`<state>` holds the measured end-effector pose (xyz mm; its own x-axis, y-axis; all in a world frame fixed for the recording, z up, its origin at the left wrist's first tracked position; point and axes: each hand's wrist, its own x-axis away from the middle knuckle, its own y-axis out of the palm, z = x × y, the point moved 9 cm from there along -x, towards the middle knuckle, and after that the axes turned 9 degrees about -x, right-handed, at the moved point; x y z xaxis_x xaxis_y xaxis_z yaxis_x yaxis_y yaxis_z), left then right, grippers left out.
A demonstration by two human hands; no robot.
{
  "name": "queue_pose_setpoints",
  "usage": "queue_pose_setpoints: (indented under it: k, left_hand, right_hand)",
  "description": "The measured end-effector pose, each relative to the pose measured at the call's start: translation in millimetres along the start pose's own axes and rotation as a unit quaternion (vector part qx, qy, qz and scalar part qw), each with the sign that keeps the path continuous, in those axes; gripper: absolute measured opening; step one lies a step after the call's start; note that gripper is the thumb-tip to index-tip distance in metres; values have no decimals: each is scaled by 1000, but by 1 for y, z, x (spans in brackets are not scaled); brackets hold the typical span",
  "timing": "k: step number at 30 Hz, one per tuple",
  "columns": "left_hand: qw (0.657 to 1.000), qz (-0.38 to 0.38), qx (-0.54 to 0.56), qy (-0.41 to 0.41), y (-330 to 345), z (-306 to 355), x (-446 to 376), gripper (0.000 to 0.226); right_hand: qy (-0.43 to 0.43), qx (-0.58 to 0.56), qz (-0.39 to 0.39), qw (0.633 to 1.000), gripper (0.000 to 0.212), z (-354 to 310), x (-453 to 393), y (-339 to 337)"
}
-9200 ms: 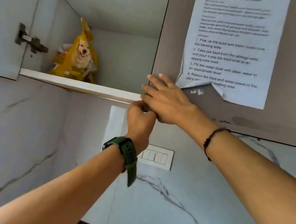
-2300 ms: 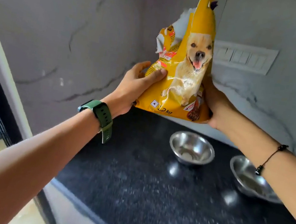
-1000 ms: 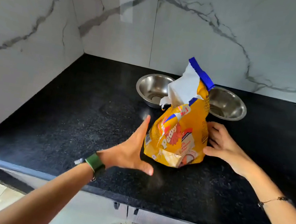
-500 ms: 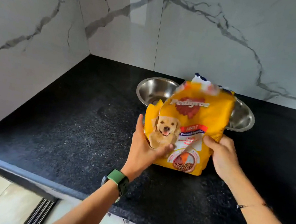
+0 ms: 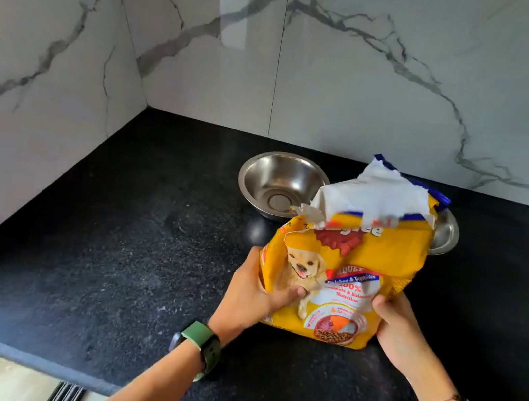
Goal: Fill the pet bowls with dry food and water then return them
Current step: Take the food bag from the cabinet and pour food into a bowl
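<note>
Yellow food bag (image 5: 344, 275) stands at centre frame on the black counter (image 5: 107, 262), gripped low by the left hand (image 5: 254, 297) and right hand (image 5: 400, 329); its ragged top could spill kibble past the empty bowl (image 5: 281, 185) behind.

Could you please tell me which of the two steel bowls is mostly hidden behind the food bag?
The right-hand bowl: only its right rim shows past the yellow food bag. The left-hand bowl is almost fully visible, empty inside.
</note>
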<state>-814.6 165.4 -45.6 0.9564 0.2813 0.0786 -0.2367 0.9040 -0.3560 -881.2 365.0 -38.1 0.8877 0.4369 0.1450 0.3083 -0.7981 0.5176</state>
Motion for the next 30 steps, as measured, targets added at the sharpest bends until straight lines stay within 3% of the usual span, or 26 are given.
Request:
queue_pose_setpoints:
  k: [2, 9, 13, 15, 19, 21, 24, 25, 26, 30]
  left_hand:
    - [1000, 14, 16, -7, 1, 1, 1, 60]
    - [997, 36, 65, -20, -5, 20, -8, 38]
    - [987, 80, 126, -67, -10, 34, -13, 48]
    - [980, 57, 172, -88, -1, 41, -23, 63]
    - [970, 11, 228, -82, 16, 72, -44, 88]
    - [967, 9, 243, -78, 23, 86, -46, 87]
    - [963, 22, 250, -96, 32, 91, -42, 80]
    - [961, 22, 255, -103, 35, 90, -41, 79]
    - [958, 21, 265, -111, 37, 89, -41, 79]
    - [942, 16, 301, -146, 42, 85, -46, 75]
  right_hand:
    - [-22, 14, 24, 999, 104, 0, 2, 2]
    - [-61, 66, 112, 990, 82, -19, -11, 10]
    - [-44, 59, 155, 985, 19, -50, -34, 8]
    - [-14, 66, 169, 983, 21, -66, -49, 6]
    - [51, 92, 138, 985, 49, -94, -77, 12]
    - [79, 112, 122, 983, 52, -103, -87, 15]
    - [121, 150, 78, 978, 35, -111, -93, 26]
    - [139, 162, 69, 974, 44, -110, -95, 26]
    - [158, 173, 70, 970, 51, -108, -99, 23]
    - [189, 233, 119, 946, 42, -106, -108, 17]
